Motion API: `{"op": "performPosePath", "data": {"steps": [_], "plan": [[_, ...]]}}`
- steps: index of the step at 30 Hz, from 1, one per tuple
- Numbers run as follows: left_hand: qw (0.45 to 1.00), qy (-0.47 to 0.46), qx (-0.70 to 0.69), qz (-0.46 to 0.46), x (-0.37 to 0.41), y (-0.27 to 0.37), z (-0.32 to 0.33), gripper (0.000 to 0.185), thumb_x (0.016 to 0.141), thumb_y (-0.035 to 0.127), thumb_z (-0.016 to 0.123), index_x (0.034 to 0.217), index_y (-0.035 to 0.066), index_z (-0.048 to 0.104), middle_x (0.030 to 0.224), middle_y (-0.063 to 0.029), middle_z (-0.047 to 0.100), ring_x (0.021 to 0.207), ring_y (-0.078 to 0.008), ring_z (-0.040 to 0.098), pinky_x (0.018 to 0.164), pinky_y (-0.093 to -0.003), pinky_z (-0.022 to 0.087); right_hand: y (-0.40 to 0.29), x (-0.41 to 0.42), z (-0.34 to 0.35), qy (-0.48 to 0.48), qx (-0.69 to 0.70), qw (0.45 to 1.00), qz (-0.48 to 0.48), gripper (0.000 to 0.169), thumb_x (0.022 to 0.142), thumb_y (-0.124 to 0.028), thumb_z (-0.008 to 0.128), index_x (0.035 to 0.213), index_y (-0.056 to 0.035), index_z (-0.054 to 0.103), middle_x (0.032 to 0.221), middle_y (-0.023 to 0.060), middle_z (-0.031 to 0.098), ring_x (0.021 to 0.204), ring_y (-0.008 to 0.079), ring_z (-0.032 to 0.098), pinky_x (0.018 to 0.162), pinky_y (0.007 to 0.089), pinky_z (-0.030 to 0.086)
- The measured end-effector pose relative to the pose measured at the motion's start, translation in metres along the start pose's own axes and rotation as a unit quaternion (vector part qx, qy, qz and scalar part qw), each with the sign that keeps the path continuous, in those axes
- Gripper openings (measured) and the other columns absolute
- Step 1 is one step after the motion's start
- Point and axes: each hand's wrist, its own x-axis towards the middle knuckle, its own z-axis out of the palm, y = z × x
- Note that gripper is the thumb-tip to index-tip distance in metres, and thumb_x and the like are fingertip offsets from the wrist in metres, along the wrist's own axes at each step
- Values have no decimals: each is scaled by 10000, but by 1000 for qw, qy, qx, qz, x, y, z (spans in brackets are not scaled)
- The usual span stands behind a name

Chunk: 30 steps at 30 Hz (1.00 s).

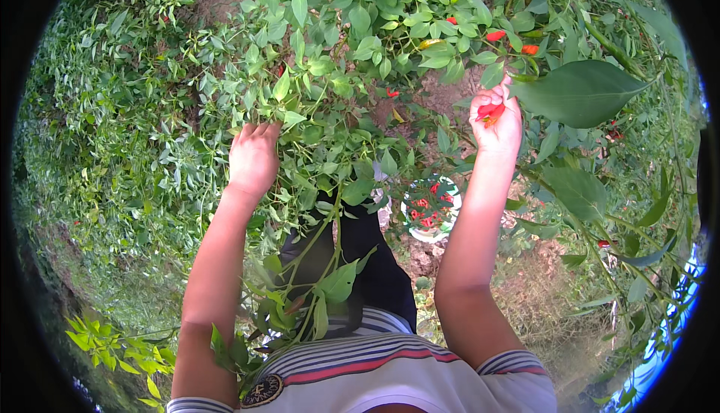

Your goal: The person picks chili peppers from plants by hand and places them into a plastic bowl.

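Observation:
My right hand (496, 116), palm up, holds several red chili peppers (490, 113) in its curled fingers, close beside a large green leaf. More red chilies (495, 36) hang on the plant just above it. My left hand (255, 154) reaches into the foliage of a pepper plant (315, 126); its fingertips are hidden among the leaves, and whether it grips anything cannot be told. Between my arms, near my legs, a white-rimmed bucket (431, 209) on the ground holds red chilies, partly covered by leaves.
Dense pepper plants (124, 104) fill the left side and the top. Leafy stems (337, 227) rise in front of my body, and other branches (613, 233) stand close to my right arm. Bare soil (444, 95) and dry grass (540, 295) show between plants.

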Motion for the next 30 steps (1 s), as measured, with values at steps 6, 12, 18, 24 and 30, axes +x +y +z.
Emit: {"op": "performPosePath", "data": {"steps": [6,12,18,24,30], "plan": [[1000,-9,-14,-2,-5,2,4,360,682,-8,499,1020,84,581,908,-69,607,884,-256,541,782,-359,450,-16,38,11,-86,-41,995,37,174,868,-97,508,1031,-113,568,759,-22,544,603,97,503,528,260,466],[1000,4,-10,-10,-8,5,2,377,669,-13,514,1028,83,581,903,-65,610,879,-253,542,788,-354,446,-5,43,16,-153,-251,955,50,239,866,-122,529,1103,-97,549,860,8,571,657,109,525,517,218,453],[995,-4,-104,2,0,34,-22,392,706,-28,489,1090,29,547,934,-127,610,890,-310,539,839,-386,428,58,-8,15,-105,-353,928,55,177,806,-130,642,940,-39,571,733,33,549,521,85,478,439,236,387],[966,-120,-227,-8,7,74,-33,463,774,92,503,1233,74,439,1073,-168,566,1009,-336,520,928,-423,374,101,-31,7,-74,-286,950,98,183,831,-182,630,834,-13,562,645,38,546,460,103,476,437,258,427],[996,88,9,32,12,96,-82,658,696,437,663,1231,130,436,1166,-104,483,1105,-283,445,868,-444,354,129,-61,5,-115,-336,924,145,192,843,-216,616,871,-27,596,682,40,576,475,95,494,417,240,409]]}}
